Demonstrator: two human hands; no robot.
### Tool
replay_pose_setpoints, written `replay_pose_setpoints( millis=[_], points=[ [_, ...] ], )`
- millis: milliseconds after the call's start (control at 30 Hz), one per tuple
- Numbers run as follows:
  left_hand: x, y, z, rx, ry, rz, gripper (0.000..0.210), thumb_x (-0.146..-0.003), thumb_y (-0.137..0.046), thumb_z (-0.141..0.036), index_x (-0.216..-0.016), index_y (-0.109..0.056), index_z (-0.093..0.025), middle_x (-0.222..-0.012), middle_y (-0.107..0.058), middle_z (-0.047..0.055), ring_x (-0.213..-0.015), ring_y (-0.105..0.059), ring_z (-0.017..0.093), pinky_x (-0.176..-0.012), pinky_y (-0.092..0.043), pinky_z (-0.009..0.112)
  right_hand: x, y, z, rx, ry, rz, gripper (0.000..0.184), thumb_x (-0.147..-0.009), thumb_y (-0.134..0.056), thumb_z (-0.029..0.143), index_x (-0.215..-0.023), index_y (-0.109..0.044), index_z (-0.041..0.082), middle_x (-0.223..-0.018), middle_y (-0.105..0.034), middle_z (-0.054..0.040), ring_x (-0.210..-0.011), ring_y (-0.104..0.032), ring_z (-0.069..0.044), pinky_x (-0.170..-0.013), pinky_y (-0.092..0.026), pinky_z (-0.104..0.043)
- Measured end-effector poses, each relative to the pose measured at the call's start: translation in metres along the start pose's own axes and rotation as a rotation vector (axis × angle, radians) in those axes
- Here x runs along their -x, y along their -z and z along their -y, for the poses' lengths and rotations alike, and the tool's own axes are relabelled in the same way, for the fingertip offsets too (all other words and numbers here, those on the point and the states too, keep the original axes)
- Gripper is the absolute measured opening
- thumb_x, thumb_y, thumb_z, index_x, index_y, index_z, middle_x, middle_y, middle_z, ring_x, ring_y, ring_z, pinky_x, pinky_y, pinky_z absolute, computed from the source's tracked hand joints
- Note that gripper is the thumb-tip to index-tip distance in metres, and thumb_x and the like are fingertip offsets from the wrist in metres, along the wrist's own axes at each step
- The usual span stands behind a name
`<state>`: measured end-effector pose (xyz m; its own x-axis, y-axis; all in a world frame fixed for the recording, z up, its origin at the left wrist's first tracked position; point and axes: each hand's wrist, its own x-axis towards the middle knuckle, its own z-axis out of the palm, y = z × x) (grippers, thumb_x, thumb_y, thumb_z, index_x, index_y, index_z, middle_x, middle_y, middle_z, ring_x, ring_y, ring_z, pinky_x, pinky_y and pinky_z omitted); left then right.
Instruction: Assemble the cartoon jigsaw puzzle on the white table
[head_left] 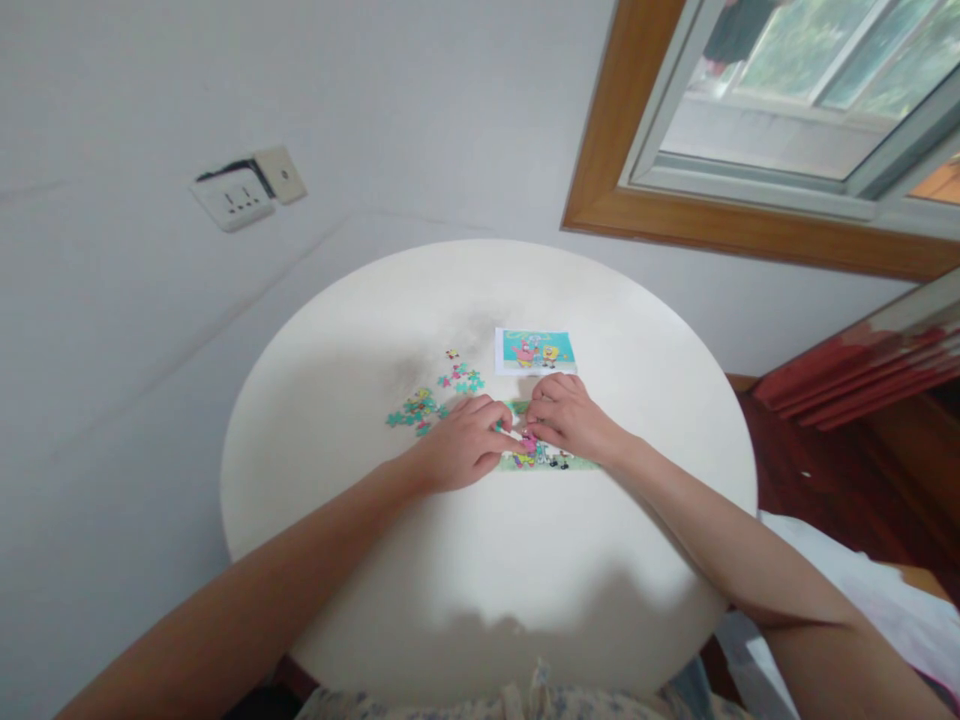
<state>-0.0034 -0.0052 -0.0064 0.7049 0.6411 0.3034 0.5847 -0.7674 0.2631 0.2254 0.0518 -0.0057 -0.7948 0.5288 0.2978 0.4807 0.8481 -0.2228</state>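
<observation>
Puzzle (561,462), flat and partly put together, lies on a round white table (315,340) beneath both hands, its green lower strip and pink, yellow and black-and-white patches showing between the fingers. The left hand (469,445) reaches in from the side, index finger stretched straight onto the pink patch and the other fingers curled; whether it pinches a piece, I cannot tell. The right hand (566,415) is bent over the puzzle's upper right part, fingers hooked downward and thumb pointing inward; what lies under its fingertips is hidden, so I cannot tell if it grips anything.

Just beyond the right hand lies a thin rectangular picture card (538,352), with a white border and bright cartoon figures on turquoise. Loose pieces (420,408), small, flat and knobby-edged, mostly teal with bits of yellow and pink, lie scattered and partly heaped beside the left hand. The tabletop looks smooth, with soft grey shadows. Behind it stands a plain painted wall (420,120); a smooth brown window frame (600,180) and a pleated red curtain (832,385) are to the right.
</observation>
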Motion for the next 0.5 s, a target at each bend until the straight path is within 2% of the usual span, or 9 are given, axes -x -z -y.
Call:
replay_pose_setpoints(
  millis=[133, 267, 400, 500],
  points=[
    [0.000, -0.001, 0.000, 0.004, -0.003, 0.002, 0.038, -0.085, -0.051, -0.010, -0.108, -0.070, -0.032, -0.102, -0.055, 0.005, -0.096, -0.048, 0.020, -0.093, -0.036, 0.038, -0.001, 0.000, 0.001, -0.006, -0.016, -0.008, 0.024, -0.086, -0.062, 0.044, -0.088, -0.066, 0.021, -0.096, -0.059, -0.0080, -0.098, -0.047, -0.024, -0.087, -0.033, -0.038],
    [0.001, -0.001, 0.001, 0.013, -0.010, -0.004, 0.038, -0.084, -0.051, -0.009, -0.107, -0.071, -0.032, -0.103, -0.055, 0.005, -0.096, -0.048, 0.020, -0.093, -0.036, 0.037, 0.000, 0.002, -0.001, -0.044, -0.037, -0.029, 0.020, -0.091, -0.056, 0.037, -0.093, -0.067, 0.021, -0.095, -0.060, -0.0076, -0.097, -0.049, -0.023, -0.087, -0.034, -0.038],
    [0.001, 0.000, 0.000, 0.015, 0.007, 0.016, 0.040, -0.084, -0.051, -0.008, -0.109, -0.070, -0.033, -0.103, -0.055, 0.005, -0.097, -0.048, 0.020, -0.094, -0.035, 0.037, 0.004, 0.011, -0.007, -0.115, -0.019, -0.061, 0.022, -0.093, -0.052, 0.034, -0.100, -0.070, 0.023, -0.093, -0.061, -0.0072, -0.093, -0.051, -0.021, -0.086, -0.035, -0.037],
    [0.001, 0.000, -0.001, 0.019, 0.018, 0.022, 0.040, -0.084, -0.051, -0.008, -0.109, -0.070, -0.033, -0.103, -0.055, 0.004, -0.097, -0.048, 0.020, -0.094, -0.035, 0.037, 0.008, 0.021, -0.007, -0.187, 0.028, -0.086, 0.025, -0.094, -0.052, 0.036, -0.097, -0.073, 0.024, -0.093, -0.062, -0.0073, -0.091, -0.053, -0.020, -0.085, -0.037, -0.037]
  ],
)
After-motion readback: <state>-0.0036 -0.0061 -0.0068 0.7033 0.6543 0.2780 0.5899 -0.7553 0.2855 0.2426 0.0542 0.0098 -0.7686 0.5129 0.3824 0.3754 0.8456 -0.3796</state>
